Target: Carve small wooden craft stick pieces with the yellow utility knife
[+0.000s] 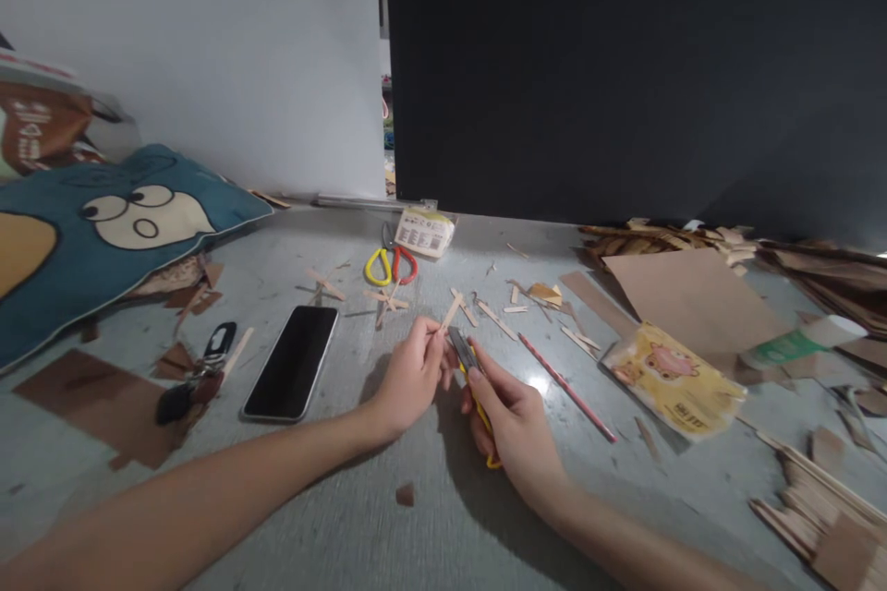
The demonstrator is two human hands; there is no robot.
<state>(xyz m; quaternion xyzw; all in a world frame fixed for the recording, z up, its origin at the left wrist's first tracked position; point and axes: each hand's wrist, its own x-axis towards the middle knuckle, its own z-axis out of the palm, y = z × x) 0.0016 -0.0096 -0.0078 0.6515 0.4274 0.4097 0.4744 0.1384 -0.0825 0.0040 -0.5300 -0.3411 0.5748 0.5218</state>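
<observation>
Pinched in the fingers of my left hand [406, 379] is a thin wooden craft stick [453, 310], its free end pointing up and away. My right hand [516, 420] is closed around a yellow utility knife [479, 411], whose grey blade end [458, 346] lies close beside the stick. Whether the blade touches the wood I cannot tell. Beyond my hands lie loose stick pieces [496, 320] and a small joined cluster of sticks [386, 300]. A red patterned pencil [566, 388] rests right of my right hand.
A black phone [292, 365] and a key fob [220, 342] lie left. Scissors [394, 266] and a small pack [424, 233] are behind. On the right are a yellow packet [679, 380], a glue tube [804, 343] and cardboard [693, 295]. A blue cushion [139, 231] sits far left.
</observation>
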